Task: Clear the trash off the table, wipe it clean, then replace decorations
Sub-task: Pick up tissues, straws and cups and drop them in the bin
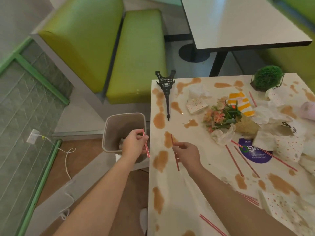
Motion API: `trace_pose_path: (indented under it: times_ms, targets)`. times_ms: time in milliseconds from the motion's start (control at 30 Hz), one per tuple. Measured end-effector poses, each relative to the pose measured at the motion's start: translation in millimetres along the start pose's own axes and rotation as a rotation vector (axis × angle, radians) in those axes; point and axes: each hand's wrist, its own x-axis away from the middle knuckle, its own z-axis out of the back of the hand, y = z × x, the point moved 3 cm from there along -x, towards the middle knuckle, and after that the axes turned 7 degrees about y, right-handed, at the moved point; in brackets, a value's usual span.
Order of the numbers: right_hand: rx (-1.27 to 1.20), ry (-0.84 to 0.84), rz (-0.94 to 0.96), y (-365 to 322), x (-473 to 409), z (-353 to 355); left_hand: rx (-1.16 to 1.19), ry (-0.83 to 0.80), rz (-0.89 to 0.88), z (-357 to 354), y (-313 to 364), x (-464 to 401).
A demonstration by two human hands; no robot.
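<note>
Each hand pinches a thin red-striped straw: left hand [134,142] over the grey plastic bin [124,132] (contents unclear), right hand [186,153] above the stained table's [172,193] left edge.

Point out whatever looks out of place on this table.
The black metal Eiffel Tower model lies toppled at the white table's far-left corner, base overhanging the edge. Brown liquid puddles spatter the top, and the pink flower bouquet lies amid crumpled napkins.

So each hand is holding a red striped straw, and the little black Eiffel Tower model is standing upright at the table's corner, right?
Not quite. The head view shows the Eiffel Tower model lying on its side on the table, not upright. The rest holds: the left hand and the right hand each pinch a red striped straw.
</note>
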Motion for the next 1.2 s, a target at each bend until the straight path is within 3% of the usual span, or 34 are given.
trace_pose_path:
  times_ms: [333, 433, 633, 833, 1067, 1200]
  targets:
    - [0.051, -0.042, 0.074, -56, -14, -111, -0.065, -0.005, 0.04, 58, -16, -86]
    - [0.04, -0.049, 0.075, -65, -21, -136, -0.189, 0.001, 0.009, 64, -17, -90]
    - [0.079, -0.103, 0.04, -65, -36, -160, -0.189, 0.059, -0.088, 67, -15, -92]
    - [0.092, -0.04, 0.016, -52, -45, -137, -0.225, 0.002, -0.118, 47, -6, -89]
    - [0.022, 0.158, 0.145, -80, -74, -62, -0.302, -0.141, -0.196, -5, 26, -82]
    - [0.154, 0.229, 0.199, -96, -98, -19, -0.374, -0.217, -0.238, -40, 50, -85]
